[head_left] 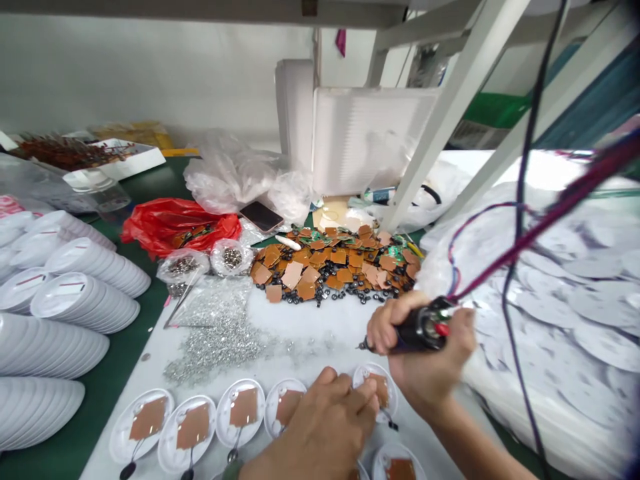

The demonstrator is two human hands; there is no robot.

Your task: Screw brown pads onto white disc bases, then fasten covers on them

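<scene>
My right hand (425,353) is closed around a black electric screwdriver (417,330). Its bit points left above the white tabletop. My left hand (325,423) reaches over a row of round white plastic covers, fingers stretched and palm down. Its fingertips touch the right-hand cover (358,379) at the brown circuit board (382,390) inside it; its thumb is hidden. Similar covers with boards, such as the leftmost cover (118,427), lie along the front, with black parts on thin wires hanging from several. Loose small screws (220,340) are spread behind the row.
Brown circuit boards and black parts form a pile (345,263) at the back. Stacked white covers (85,300) stand left, near a red plastic bag (185,223) and a phone (261,217). A clear bag of white discs (565,313) fills the right; a dark cable (523,200) hangs there.
</scene>
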